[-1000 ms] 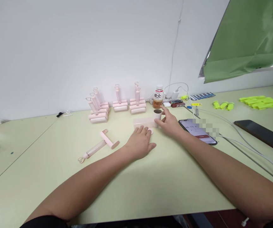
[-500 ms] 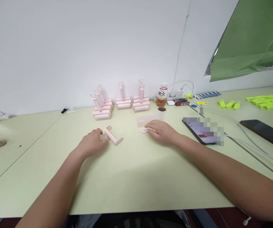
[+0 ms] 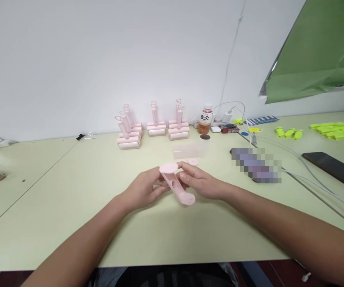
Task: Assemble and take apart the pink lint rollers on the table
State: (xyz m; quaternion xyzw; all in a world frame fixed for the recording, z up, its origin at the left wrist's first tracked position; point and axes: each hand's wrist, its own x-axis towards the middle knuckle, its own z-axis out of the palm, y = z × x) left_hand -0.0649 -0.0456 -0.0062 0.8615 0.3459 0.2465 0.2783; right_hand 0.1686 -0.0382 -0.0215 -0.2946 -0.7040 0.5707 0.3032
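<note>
My left hand (image 3: 144,190) is closed round the back of a pale pink lint roller frame (image 3: 176,185), with the thumb below it. The frame is tilted, with a rounded end plate at each end and a small hole in its middle bar. Against the frame's right side, my right hand (image 3: 200,181) has its thumb and fingers curled together; whatever they hold is hidden. A small pink disc (image 3: 192,162) lies on the table just beyond my right hand. Behind it is a clear pinkish plastic sheet or sleeve (image 3: 186,151).
Several pink lint rollers (image 3: 129,142) stand along the wall, handles up. A labelled bottle (image 3: 205,119), a power strip and white cables are at the back right. A phone (image 3: 254,165) lies to the right, a dark phone-like slab (image 3: 333,169) and yellow-green pieces (image 3: 336,130) farther right.
The frame has been lifted from the table by my left hand and brought right, turned over. My right hand has left the disc and moved down to the frame. The disc has shifted right.
</note>
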